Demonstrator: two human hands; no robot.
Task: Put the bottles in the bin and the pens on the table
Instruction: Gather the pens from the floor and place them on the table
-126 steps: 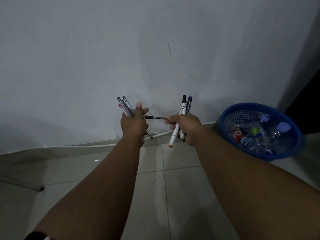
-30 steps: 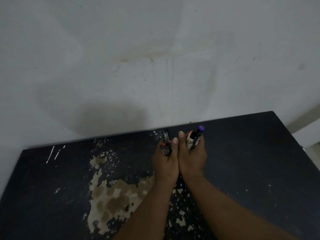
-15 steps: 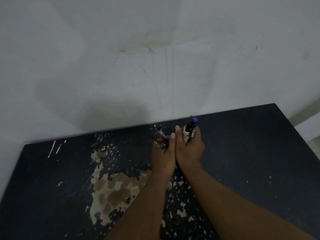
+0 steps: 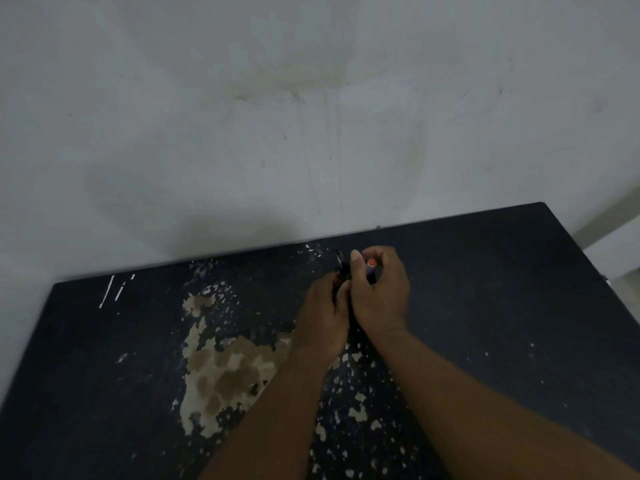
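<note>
Both hands rest side by side low over the black table [image 4: 485, 306], near its far edge by the wall. My right hand [image 4: 381, 299] is closed around markers [image 4: 370, 268]; an orange end and a dark barrel stick out past the fingers. My left hand [image 4: 322, 320] is curled around thin pens [image 4: 341, 268], whose dark tips poke out toward the wall. Most of each pen is hidden inside the fists. No bottles or bin are in view.
The table top has a large patch of peeled, tan-stained paint [image 4: 225, 368] left of my arms and white scratches [image 4: 110, 292] at the far left. A pale wall [image 4: 311, 133] rises directly behind the table. The table's right corner [image 4: 543, 206] lies at the far right.
Since the oldest frame I have gone from the floor beside the blue bin to the table. In the last second both hands slid a little toward the wall and lowered, the pens tilting flatter.
</note>
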